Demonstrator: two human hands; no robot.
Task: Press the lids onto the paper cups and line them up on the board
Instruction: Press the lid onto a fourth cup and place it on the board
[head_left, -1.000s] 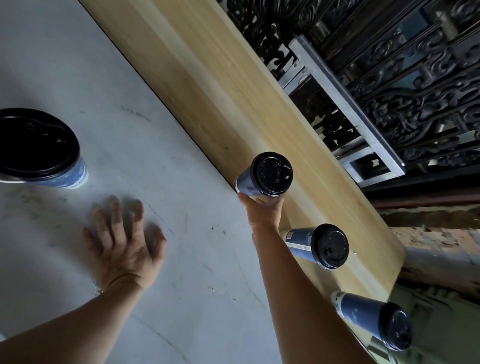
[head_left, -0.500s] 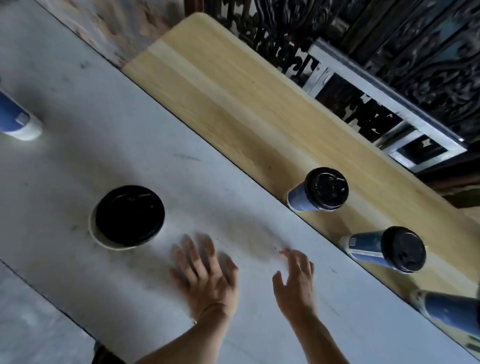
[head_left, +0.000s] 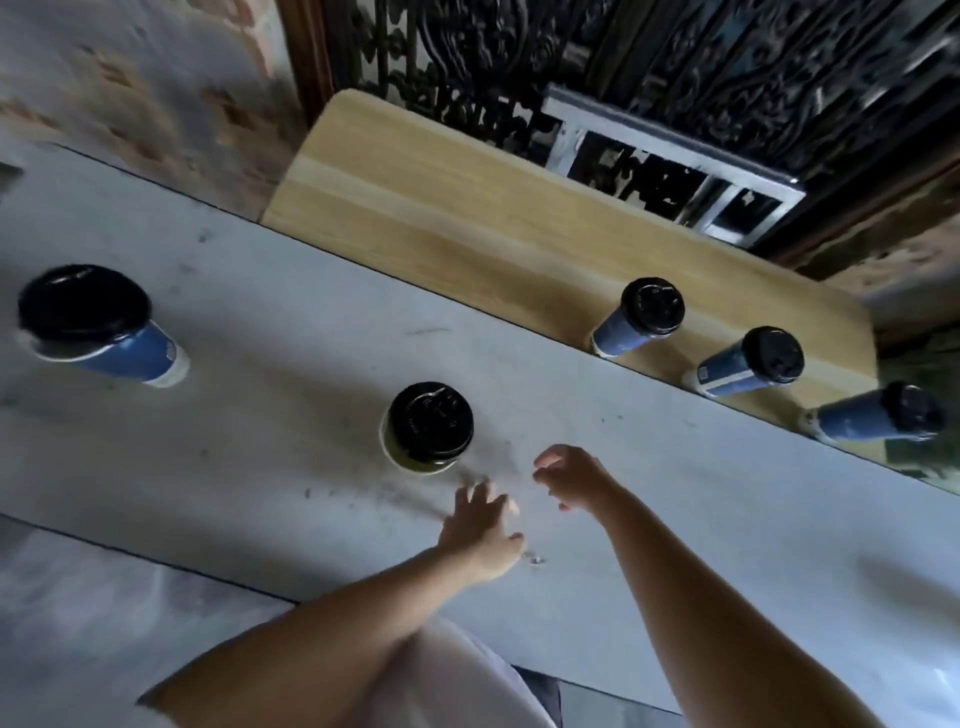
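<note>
Three blue paper cups with black lids stand in a row on the wooden board (head_left: 467, 208): one (head_left: 636, 318), a second (head_left: 748, 364) and a third (head_left: 878, 418) at the right end. On the grey table (head_left: 727, 519) a lidded cup (head_left: 427, 428) stands just beyond my hands, and another lidded blue cup (head_left: 98, 325) stands at far left. My left hand (head_left: 485, 530) hovers over the table with fingers spread, empty. My right hand (head_left: 571, 478) is beside it, fingers loosely curled, holding nothing.
The board lies along the table's far edge, with bare wood left of the cup row. Behind it are a dark carved screen (head_left: 675, 62) and a white metal frame (head_left: 675, 166). The floor (head_left: 78, 623) shows at lower left.
My right hand let go of the cup it set on the board and drew back to the table. The view swung left, bringing the two cups on the table into sight.
</note>
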